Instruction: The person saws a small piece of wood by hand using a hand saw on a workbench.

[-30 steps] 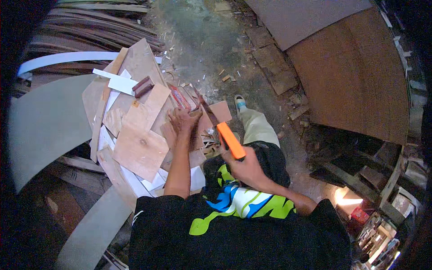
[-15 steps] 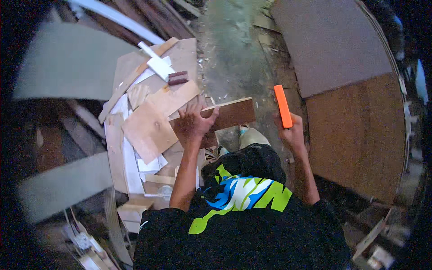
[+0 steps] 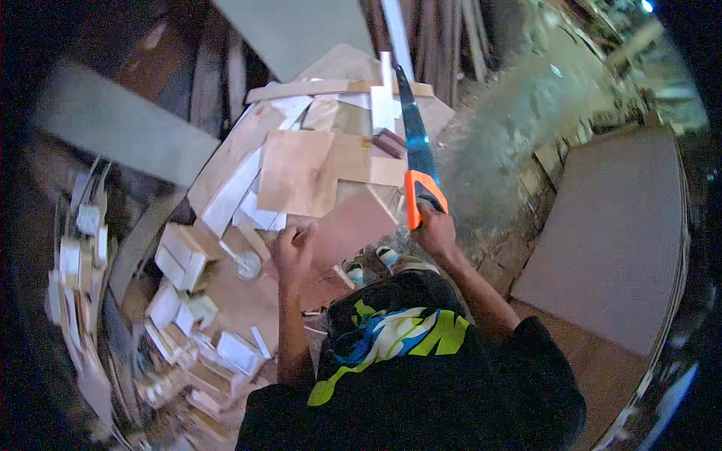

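Note:
My right hand (image 3: 435,231) is closed round the orange handle of a handsaw (image 3: 413,204). The dark saw blade (image 3: 419,143) points away from me, with its tip over the far edge of the worktable. In my left hand (image 3: 295,249) is the left end of a brown wooden board (image 3: 353,224), which slants up to the right and has a pale cut edge. The blade stands to the right of this board, apart from it. Behind the board lies a square piece of light plywood (image 3: 296,174).
A white piece (image 3: 382,110) and a dark red block (image 3: 389,143) lie at the far side of the table. Wood offcuts (image 3: 241,350) crowd the lower left, near a clear round object (image 3: 247,265). Large brown sheets (image 3: 598,240) stand on the right.
My view has turned left toward the table. The saw has swung so its blade now shows, pointing away. The board now slants more steeply, and my left hand holds it nearer its left end.

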The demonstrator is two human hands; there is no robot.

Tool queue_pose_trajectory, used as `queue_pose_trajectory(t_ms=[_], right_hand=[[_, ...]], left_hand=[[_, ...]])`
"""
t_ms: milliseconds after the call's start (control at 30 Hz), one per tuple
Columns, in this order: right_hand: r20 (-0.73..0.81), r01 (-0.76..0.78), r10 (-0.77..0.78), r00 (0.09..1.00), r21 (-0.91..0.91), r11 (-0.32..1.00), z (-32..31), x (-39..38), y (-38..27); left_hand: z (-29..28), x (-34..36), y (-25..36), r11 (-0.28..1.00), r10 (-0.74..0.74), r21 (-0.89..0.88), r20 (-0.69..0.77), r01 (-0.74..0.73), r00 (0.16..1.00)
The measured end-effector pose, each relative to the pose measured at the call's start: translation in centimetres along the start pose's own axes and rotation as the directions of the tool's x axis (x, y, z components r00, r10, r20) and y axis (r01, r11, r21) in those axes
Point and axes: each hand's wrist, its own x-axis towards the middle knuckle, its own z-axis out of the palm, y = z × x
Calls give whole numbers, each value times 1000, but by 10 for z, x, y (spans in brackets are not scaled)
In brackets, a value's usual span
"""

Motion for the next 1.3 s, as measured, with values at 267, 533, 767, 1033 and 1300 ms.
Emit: queue_pose_trajectory(t_ms=[267, 533, 767, 1033, 1300], right_hand=[[163, 443, -423, 891, -112, 889, 84, 63, -5], [254, 599, -550, 796, -193, 778, 156, 88, -22], [303, 690, -637, 709, -108, 716, 187, 83, -31], [513, 571, -491, 704, 2, 821, 156, 72, -66], [698, 365, -578, 423, 452, 814, 174, 27, -89]], left_hand=[[-18, -108, -50, 794, -609, -253, -333, 553, 721], [27, -197, -81, 579, -807, -268, -323, 770, 495], [103, -205, -116, 614, -769, -353, -471, 706, 433], [133, -176, -137, 587, -711, -102, -539, 803, 452], [110, -139, -118, 422, -878, -261, -355, 868, 321]])
